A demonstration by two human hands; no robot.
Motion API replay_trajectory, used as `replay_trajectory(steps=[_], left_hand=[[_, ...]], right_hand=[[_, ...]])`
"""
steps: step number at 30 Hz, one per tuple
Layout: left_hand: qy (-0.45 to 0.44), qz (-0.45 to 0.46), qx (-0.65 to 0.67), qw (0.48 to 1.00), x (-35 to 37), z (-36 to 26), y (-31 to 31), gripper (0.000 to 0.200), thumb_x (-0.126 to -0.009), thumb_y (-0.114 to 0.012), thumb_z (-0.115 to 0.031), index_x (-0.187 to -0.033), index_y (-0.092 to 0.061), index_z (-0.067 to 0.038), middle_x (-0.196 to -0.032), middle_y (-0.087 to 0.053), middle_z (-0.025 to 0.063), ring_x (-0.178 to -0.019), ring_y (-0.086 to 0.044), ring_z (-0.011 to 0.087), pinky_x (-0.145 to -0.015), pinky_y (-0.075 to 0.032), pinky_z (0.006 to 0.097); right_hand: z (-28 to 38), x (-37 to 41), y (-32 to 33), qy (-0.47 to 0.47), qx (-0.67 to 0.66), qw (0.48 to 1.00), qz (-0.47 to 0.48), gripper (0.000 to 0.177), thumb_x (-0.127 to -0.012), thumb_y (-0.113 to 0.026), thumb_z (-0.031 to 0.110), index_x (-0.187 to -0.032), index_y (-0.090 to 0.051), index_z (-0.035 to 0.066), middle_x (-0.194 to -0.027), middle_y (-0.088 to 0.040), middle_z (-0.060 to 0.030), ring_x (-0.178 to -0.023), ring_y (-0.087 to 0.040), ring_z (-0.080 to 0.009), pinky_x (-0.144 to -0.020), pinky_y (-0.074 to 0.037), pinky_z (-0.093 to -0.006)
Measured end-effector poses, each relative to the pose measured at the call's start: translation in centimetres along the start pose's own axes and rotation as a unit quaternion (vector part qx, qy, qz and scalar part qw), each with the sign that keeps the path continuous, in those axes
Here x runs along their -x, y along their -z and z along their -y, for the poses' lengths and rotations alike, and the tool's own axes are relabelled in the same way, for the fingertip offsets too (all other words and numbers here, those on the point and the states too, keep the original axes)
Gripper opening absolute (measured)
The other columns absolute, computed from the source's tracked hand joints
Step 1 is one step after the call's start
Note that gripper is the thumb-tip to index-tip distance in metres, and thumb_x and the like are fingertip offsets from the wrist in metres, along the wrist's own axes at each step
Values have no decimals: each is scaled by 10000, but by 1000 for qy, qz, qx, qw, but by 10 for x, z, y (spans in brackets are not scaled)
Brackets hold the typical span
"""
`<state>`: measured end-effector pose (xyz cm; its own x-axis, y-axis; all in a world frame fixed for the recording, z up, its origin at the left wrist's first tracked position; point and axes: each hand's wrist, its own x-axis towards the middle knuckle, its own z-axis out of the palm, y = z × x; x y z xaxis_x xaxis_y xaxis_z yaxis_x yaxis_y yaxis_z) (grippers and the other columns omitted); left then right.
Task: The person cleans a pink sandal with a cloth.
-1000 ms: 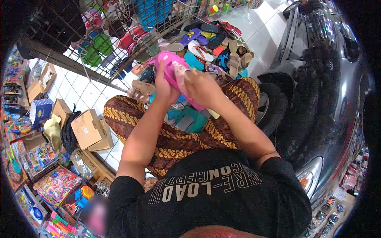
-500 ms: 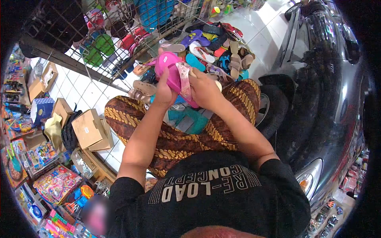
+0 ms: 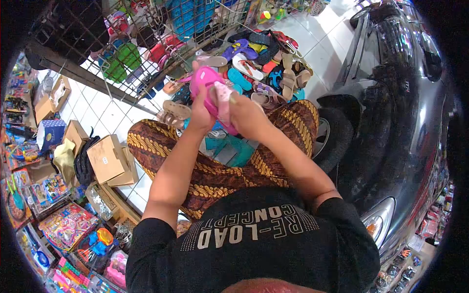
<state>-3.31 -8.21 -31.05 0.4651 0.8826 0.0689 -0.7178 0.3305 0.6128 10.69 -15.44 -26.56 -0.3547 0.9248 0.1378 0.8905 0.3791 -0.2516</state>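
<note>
Head view: both hands are raised in front of the chest, above the knees in the brown patterned trousers [image 3: 215,176], with a pink sandal [image 3: 206,82] between them. The left hand [image 3: 200,116] cups the sandal from its left side, fingers curled round the back of it, and one fingertip shows over the far end. The right hand [image 3: 248,116] comes in from the right and its thumb and fingers seem pinched on the pale patterned strap [image 3: 223,100] – the exact fingertip contact is hidden by the hand itself.

To handle this well, I judge that the left hand should brace the sole firmly so it does not twist, while the right works the strap with short, controlled pulls close to where it meets the sole. A long tug from the loose middle could tear it out.

The sandal's long axis runs from far-left to near-right, tilted, with the far end raised toward the heap of sandals [image 3: 266,58] on the tiled floor and the near end down between the wrists. The strap side faces right. Whether toe or heel points far, I cannot tell.

The wire rack [image 3: 146,49] stands far left, cardboard boxes [image 3: 105,158] lie left, and a dark car [image 3: 391,122] is on the right.
</note>
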Motion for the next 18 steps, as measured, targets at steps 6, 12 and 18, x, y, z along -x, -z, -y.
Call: replay_trajectory(steps=[6,12,18], left_hand=[[17,-106,161,981,-15,-36,5,669,-977,-290,-640,-1497,-310,-218,-1332,-523,225,-1189,-542,420,-947,-453,656],[36,-99,140,984,-17,-48,8,751,-951,-287,-686,-1461,-354,-139,-1328,-523,239,-1176,-548,424,-958,-459,625],[32,-43,119,991,-14,-31,-3,584,-1039,-302,-470,-1553,-230,-202,-1342,-524,212,-1182,-560,368,-1022,-443,533]], right_hand=[[32,22,26,-58,-18,997,53,621,-818,-605,102,-1418,-458,158,-1082,-580,-145,-914,-607,-354,-810,-516,-454],[-1,29,69,105,-316,935,123,527,-865,-564,98,-1389,-528,145,-1240,-598,-204,-1104,-587,-383,-975,-467,-469],[27,11,70,-80,-37,995,51,515,-841,-590,111,-1355,-550,105,-1141,-623,-174,-946,-635,-325,-811,-531,-419]])
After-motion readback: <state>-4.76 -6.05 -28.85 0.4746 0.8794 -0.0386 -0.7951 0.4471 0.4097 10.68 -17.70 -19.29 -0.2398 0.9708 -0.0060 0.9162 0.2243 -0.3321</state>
